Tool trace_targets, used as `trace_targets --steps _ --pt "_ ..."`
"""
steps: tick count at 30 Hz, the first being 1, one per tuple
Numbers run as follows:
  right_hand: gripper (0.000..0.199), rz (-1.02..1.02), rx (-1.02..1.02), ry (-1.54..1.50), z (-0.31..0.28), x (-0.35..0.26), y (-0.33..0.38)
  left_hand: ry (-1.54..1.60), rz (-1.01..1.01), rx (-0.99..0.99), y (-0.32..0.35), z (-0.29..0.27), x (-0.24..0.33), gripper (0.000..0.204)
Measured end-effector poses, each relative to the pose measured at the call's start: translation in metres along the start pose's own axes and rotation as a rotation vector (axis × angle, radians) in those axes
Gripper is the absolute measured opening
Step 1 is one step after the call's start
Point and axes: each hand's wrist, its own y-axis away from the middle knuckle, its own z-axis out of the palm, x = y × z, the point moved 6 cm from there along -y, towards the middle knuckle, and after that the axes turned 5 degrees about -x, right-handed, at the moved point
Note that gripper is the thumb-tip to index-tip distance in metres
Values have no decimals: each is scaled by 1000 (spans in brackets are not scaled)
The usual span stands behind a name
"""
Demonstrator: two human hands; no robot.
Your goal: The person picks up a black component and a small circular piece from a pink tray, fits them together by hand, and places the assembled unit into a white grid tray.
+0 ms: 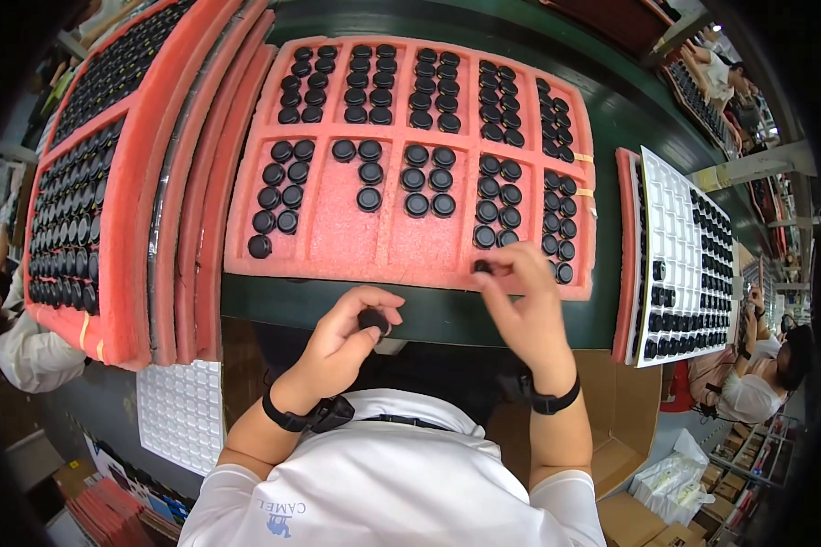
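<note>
Pucks (pixel 374 319) look light, stiff; I'd grip the sides. My left hand (pixel 339 341) and right hand (pixel 529 299) each pinch one, tray (pixel 347 242) ahead.

Tabletop (pixel 616 118): dark green, spanning the frame from upper centre toward the right, its near edge showing below centre.
Centre tray (pixel 347 228): pink foam, lying flat, two rows of five compartments.
Tray stack (pixel 169 273), left of frame: several pink foam layers, piled high.
Right-hand pile (pixel 627 255): white moulded tray (pixel 670 196) on top of pink foam.
</note>
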Motion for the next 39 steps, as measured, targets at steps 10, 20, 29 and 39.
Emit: trace_targets --steps 10,20,29,39 --pt "23 -84 144 601 -19 23 -8 -114 18 7 3 -11 3 21" --pt "22 -428 -19 -42 19 -55 23 -209 162 -141 -12 25 33 37" --pt "22 -511 -39 13 22 -60 29 -208 188 -203 -10 33 34 37" --pt "31 78 -54 -1363 42 -16 31 181 -48 -204 -13 36 27 39"
